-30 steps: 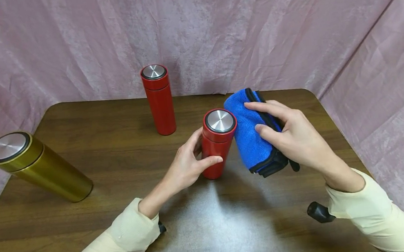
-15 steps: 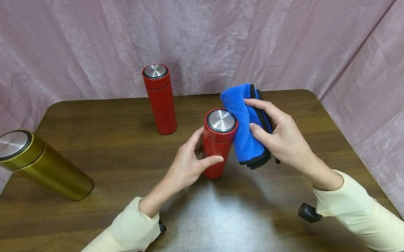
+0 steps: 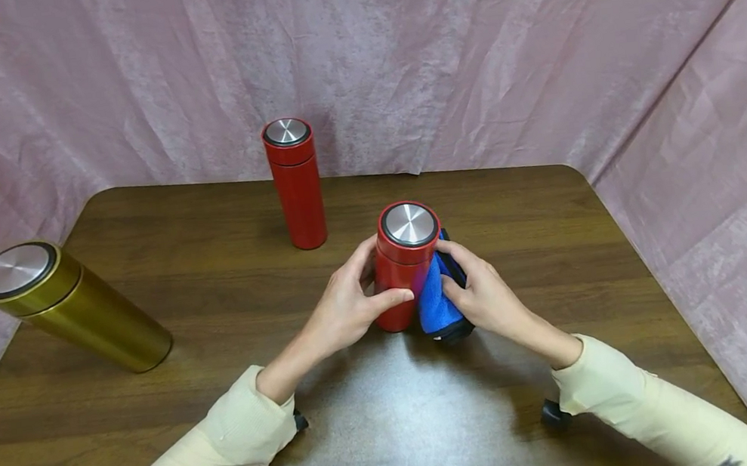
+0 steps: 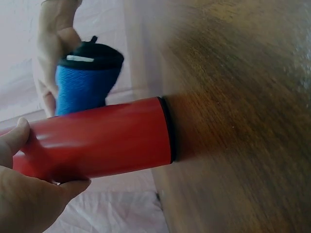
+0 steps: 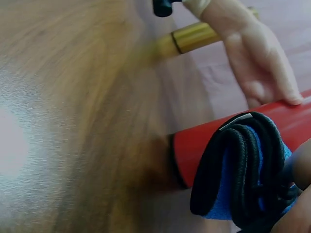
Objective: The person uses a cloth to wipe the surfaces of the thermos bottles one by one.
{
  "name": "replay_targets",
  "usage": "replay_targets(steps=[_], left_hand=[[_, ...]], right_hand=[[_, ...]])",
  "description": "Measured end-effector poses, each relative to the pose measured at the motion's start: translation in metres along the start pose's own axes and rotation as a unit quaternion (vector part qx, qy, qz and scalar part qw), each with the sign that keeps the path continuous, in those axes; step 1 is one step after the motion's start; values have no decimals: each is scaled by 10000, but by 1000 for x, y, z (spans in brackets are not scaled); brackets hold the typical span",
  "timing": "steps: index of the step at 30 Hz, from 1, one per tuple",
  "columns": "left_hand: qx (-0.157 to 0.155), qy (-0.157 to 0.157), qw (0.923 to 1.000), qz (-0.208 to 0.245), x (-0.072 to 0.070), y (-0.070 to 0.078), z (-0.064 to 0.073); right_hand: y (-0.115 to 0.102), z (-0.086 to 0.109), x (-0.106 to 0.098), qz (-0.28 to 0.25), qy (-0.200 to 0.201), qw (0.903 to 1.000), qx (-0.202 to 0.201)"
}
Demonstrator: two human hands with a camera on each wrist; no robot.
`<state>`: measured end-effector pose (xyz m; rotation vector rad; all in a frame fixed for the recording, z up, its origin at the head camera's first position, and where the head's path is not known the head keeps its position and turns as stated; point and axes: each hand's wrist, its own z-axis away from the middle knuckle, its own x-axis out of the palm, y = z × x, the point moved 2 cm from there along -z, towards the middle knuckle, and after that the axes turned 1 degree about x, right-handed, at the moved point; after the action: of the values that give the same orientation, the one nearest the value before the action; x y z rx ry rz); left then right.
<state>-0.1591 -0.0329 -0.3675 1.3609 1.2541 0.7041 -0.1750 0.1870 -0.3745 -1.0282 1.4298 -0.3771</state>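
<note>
A red thermos flask with a brushed silver lid top stands upright near the middle of the table. My left hand grips it from the left, thumb across the front. On its right side, my right hand pinches a folded blue cloth with black edging against the flask's wall. In the left wrist view the cloth touches the flask's side above its black base. The right wrist view shows the folded layers of the cloth beside the flask. Part of the right hand's fingers is hidden behind the cloth and flask.
Another red flask stands farther back, left of the held one. A larger gold flask stands at the left of the brown wooden table. Pink curtains hang behind the table and along its sides.
My right hand has brought the cloth left, then down along the red flask's right side. The left hand and the flask have hardly moved.
</note>
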Motion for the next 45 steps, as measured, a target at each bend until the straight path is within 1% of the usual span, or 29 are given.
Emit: replay_targets(steps=[7, 15, 20, 23, 25, 28, 30, 33, 36, 38, 41, 43, 45], left_hand=[[15, -10, 10000, 34, 0, 1, 1], [80, 29, 9999, 108, -2, 0, -4], [-7, 94, 9999, 112, -7, -1, -11], [-84, 160, 9995, 260, -11, -2, -16], [-123, 211, 9990, 377, -12, -4, -20], [-146, 334, 9981, 491, -15, -6, -26], [-189, 430, 9977, 498, -17, -8, -29], [-298, 561, 9965, 548, -19, -10, -32], [-409, 637, 9953, 607, -20, -12, -35], [-445, 677, 9945, 657, -20, -12, -36], [-480, 708, 9940, 685, -21, -12, -38], [-507, 731, 9939, 647, -21, -11, -40], [-549, 733, 9940, 603, -21, -11, -41]], right_hand=[[13, 0, 15, 363, -261, 9987, 257], [17, -2, 26, 735, -684, 9935, 537], [17, -7, 23, 940, -922, 9871, 910], [16, -8, 17, 888, -986, 9849, 1115], [15, -9, 11, 793, -944, 9853, 1186], [10, -10, -2, 613, -709, 9888, 1165], [4, -11, -12, 487, -457, 9924, 1037], [-10, -10, -27, 290, 42, 9969, 729], [-28, -11, -42, 136, 673, 9971, 320], [-41, -12, -50, 57, 1100, 9939, 13], [-58, -17, -57, -126, 1657, 9845, -557], [-67, -21, -58, -235, 1889, 9766, -999], [-75, -26, -57, -272, 2040, 9686, -1397]])
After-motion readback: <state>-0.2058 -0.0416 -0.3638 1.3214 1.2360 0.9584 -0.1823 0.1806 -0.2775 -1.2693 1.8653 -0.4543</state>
